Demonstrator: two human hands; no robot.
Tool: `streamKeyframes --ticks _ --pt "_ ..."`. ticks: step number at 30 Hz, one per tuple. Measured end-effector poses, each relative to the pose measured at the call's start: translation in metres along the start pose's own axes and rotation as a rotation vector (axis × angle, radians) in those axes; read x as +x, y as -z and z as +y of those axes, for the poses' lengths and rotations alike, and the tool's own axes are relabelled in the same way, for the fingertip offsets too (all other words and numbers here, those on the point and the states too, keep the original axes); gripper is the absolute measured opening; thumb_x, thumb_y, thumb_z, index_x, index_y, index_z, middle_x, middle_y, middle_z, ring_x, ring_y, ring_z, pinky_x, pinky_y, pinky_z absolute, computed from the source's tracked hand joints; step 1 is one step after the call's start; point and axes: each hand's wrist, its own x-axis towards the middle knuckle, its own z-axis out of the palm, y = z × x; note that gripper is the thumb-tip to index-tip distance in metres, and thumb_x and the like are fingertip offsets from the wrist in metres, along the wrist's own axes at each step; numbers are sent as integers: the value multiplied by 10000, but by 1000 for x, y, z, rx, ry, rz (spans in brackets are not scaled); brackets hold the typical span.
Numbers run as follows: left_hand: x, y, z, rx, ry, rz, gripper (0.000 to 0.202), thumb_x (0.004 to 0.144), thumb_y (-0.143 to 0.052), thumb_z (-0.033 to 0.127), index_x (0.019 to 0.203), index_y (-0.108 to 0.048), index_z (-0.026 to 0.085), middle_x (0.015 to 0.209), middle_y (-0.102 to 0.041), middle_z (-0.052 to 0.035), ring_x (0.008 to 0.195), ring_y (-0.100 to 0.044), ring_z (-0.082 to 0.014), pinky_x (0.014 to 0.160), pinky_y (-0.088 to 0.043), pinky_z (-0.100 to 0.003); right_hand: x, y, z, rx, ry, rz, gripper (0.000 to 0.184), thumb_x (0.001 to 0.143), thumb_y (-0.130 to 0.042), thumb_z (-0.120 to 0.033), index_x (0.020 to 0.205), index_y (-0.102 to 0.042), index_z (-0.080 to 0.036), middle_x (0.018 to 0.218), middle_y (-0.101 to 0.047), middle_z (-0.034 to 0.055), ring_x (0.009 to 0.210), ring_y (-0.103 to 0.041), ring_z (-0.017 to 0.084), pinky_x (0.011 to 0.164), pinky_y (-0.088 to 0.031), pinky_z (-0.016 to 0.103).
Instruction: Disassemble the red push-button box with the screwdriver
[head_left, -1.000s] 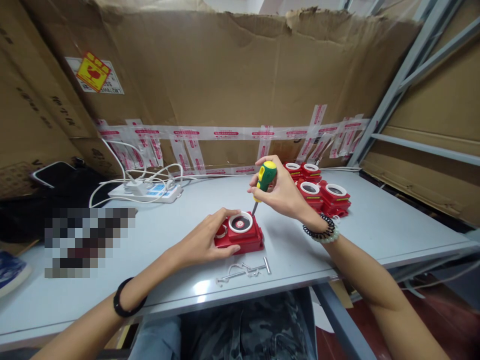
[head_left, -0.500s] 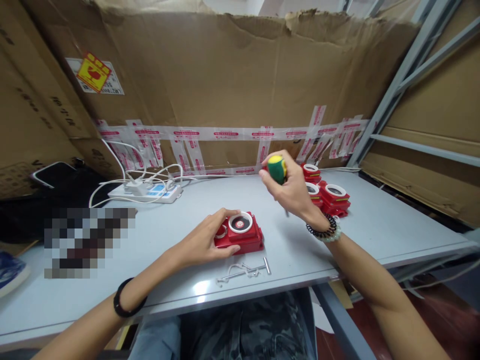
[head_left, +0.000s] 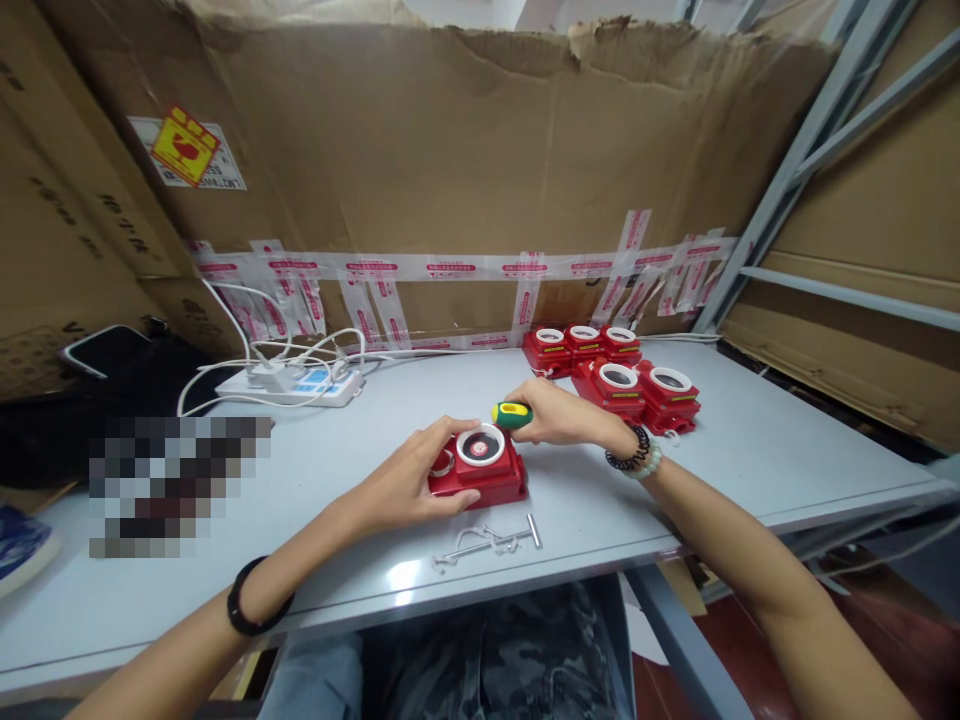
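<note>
A red box point(head_left: 491, 488) with a white ring around a dark round window lies on the table in front of me. My left hand point(head_left: 420, 475) grips its left end, thumb along the near side and fingers over the far side. In my right hand point(head_left: 559, 412) is a screwdriver with a green and yellow handle point(head_left: 513, 414), held just behind the box's far right corner. The screwdriver's shaft is hidden, so I cannot tell whether its tip touches the box. Just in front of the box lies a small metal T-shaped bar point(head_left: 495, 544) with a thin white cord.
Several similar red boxes point(head_left: 670, 402) stand grouped at the back right. A white power strip point(head_left: 322, 385) with tangled cables sits at the back left, near a black bag point(head_left: 142, 390). Cardboard point(head_left: 450, 150) walls the far edge; a grey metal frame point(head_left: 795, 180) rises at right.
My right hand has come down and left, bringing the screwdriver from above the table to the box's far right corner. My left hand and the box have stayed put.
</note>
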Motion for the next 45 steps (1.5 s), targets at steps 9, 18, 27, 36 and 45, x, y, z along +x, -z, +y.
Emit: streamKeyframes --ticks 9,18,27,36,45 --pt "0 1 0 6 -10 10 606 768 -668 361 1296 -395 243 1285 -521 -97 1124 -550 -270 946 -460 -400 3 1 10 -112 137 -26 202 707 -564 -189 606 -389 -185 559 -370 -69 544 -294 73 519 -222 237" --pt "0 1 0 4 -6 -14 602 783 -663 361 1298 -372 249 1308 -502 -97 1140 -537 -258 959 -450 -398 9 2 20 -6 118 -99 238 727 -565 -255 622 -359 -197 586 -320 -73 547 -287 73 504 -230 225" --pt "0 2 0 -5 5 -17 604 771 -668 361 1295 -389 250 1307 -510 -94 1129 -546 -264 954 -457 -404 9 5 17 13 73 -134 216 717 -546 -214 622 -353 -198 590 -300 -74 546 -271 69 503 -224 226" --pt "0 2 -3 -69 -9 18 603 763 -677 359 1291 -404 255 1321 -509 -91 1135 -556 -259 954 -471 -395 6 6 18 42 74 -111 200 683 -555 -182 602 -373 -195 555 -349 -77 518 -317 66 480 -254 213" --pt "-2 1 -8 -15 -16 31 629 775 -671 378 1309 -363 257 1312 -497 -85 1135 -543 -252 957 -457 -389 0 9 13 112 48 -97 124 687 -553 -198 621 -448 -189 510 -482 -62 474 -446 82 465 -321 203"
